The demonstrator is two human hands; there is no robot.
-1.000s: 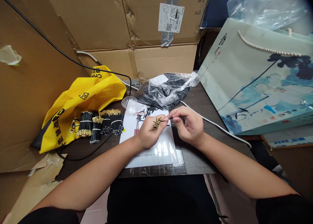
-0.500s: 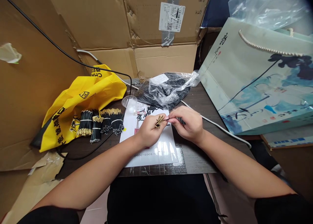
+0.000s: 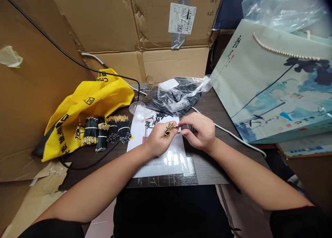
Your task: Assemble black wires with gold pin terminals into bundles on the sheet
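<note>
My left hand (image 3: 158,138) is closed around a bunch of wires with gold terminals (image 3: 169,128), whose gold ends fan out above the thumb. One terminal points right, with a small dark piece at its tip. My right hand (image 3: 199,131) is just beside that tip, thumb and forefinger apart; its other fingers are curled and mostly hidden. Thin dark strands (image 3: 192,128) show in the gap of the right hand, and I cannot tell whether it holds them. Short black tubes (image 3: 160,117) lie scattered behind the hands on a printed sheet (image 3: 166,165).
Tied bundles of black wires (image 3: 91,130) with gold ends lie at left by a yellow bag (image 3: 90,96). A clear plastic bag of black pieces (image 3: 173,94) and a small clear cup (image 3: 137,108) stand behind. To the right are a white cable (image 3: 233,136) and a paper bag (image 3: 280,85).
The thumb and forefinger of my right hand have parted from the pinch at the terminal's tip. My left hand keeps its place with the bunch.
</note>
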